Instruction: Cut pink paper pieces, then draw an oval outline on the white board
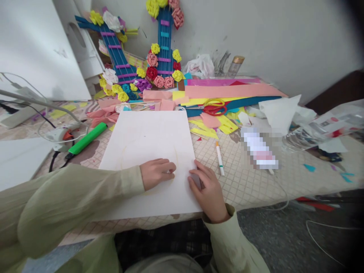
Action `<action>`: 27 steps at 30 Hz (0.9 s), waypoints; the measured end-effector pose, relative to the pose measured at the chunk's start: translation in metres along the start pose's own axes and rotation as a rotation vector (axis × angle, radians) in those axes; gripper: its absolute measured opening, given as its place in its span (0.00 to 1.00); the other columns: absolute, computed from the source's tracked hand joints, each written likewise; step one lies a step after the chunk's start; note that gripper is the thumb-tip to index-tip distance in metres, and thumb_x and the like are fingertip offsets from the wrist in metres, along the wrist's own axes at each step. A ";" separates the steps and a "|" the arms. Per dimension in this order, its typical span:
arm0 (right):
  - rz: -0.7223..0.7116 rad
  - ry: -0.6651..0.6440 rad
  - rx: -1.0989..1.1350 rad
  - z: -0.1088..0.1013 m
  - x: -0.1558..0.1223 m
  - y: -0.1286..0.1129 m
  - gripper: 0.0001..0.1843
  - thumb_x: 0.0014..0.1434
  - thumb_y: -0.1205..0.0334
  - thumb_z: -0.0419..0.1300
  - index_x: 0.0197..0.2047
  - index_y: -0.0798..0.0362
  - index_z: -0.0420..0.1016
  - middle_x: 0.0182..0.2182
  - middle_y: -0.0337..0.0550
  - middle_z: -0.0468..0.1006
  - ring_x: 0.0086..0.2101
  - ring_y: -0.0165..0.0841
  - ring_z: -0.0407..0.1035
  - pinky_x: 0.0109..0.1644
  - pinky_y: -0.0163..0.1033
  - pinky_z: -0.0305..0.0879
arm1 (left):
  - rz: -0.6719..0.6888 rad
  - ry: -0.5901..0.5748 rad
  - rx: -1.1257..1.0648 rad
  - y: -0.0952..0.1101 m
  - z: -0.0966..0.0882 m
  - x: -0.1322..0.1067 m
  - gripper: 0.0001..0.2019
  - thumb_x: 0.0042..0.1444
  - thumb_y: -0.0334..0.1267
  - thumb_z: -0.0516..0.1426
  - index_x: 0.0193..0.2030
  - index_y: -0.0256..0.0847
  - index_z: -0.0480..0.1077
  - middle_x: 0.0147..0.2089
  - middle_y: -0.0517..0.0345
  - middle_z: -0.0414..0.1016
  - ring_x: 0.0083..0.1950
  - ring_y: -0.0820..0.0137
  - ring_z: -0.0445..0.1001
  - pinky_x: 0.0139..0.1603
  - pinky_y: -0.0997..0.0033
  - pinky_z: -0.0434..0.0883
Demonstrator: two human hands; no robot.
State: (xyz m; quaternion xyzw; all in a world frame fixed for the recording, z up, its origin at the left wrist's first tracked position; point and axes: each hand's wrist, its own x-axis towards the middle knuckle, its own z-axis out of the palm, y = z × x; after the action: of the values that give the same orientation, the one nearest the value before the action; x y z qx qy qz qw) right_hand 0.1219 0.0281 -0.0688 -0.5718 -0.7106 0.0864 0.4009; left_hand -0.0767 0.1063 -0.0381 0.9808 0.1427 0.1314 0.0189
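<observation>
A white sheet of paper (150, 131) lies on the table in front of me, with a faint yellow curved outline drawn on it. Over its middle, my left hand (157, 173) rests with curled fingers. The fingertips pinch around something small and pale that I cannot make out. My right hand (209, 189) lies at the sheet's right edge, fingers apart, fingertips touching the paper. A white pen (220, 159) with an orange tip and a green band lies just right of that hand.
Behind the paper are red and yellow scissors (214, 107), coloured paper strips (233, 91) and two flower-trimmed blue paper guitars (165, 41). A green stick-like tool (88, 138) and power strip (61, 136) with cables lie left. A clear plastic bottle (321, 127) lies right, near a blurred phone-like object (260, 148).
</observation>
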 end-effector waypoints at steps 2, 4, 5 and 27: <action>0.002 -0.002 0.000 0.000 0.000 0.000 0.07 0.54 0.67 0.55 0.37 0.54 0.71 0.49 0.51 0.70 0.47 0.41 0.63 0.50 0.51 0.63 | 0.020 -0.004 -0.030 0.002 -0.001 -0.004 0.11 0.60 0.31 0.45 0.32 0.37 0.67 0.36 0.56 0.68 0.35 0.73 0.61 0.39 0.73 0.61; 0.006 -0.002 0.001 0.000 0.000 0.000 0.07 0.54 0.67 0.55 0.37 0.54 0.71 0.49 0.52 0.70 0.47 0.41 0.63 0.50 0.51 0.63 | 0.029 -0.005 -0.065 0.005 -0.004 -0.009 0.11 0.60 0.31 0.46 0.32 0.37 0.67 0.35 0.56 0.68 0.34 0.73 0.61 0.38 0.74 0.61; 0.008 -0.002 0.002 0.001 0.000 0.000 0.07 0.54 0.67 0.55 0.37 0.54 0.71 0.49 0.52 0.70 0.47 0.41 0.63 0.50 0.51 0.63 | 0.032 -0.002 -0.074 0.006 -0.005 -0.011 0.10 0.60 0.31 0.46 0.31 0.36 0.67 0.35 0.56 0.69 0.34 0.73 0.61 0.37 0.74 0.61; 0.008 0.000 0.019 0.000 0.000 -0.001 0.07 0.54 0.67 0.54 0.38 0.54 0.71 0.49 0.52 0.70 0.47 0.41 0.64 0.50 0.51 0.63 | 0.059 0.082 0.006 0.003 0.003 0.004 0.11 0.60 0.30 0.46 0.29 0.35 0.66 0.35 0.55 0.69 0.33 0.73 0.61 0.36 0.73 0.62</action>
State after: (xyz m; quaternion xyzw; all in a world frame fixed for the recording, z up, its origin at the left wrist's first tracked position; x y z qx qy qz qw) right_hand 0.1217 0.0277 -0.0685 -0.5708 -0.7076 0.0946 0.4057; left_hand -0.0715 0.1044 -0.0396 0.9784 0.1146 0.1717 0.0063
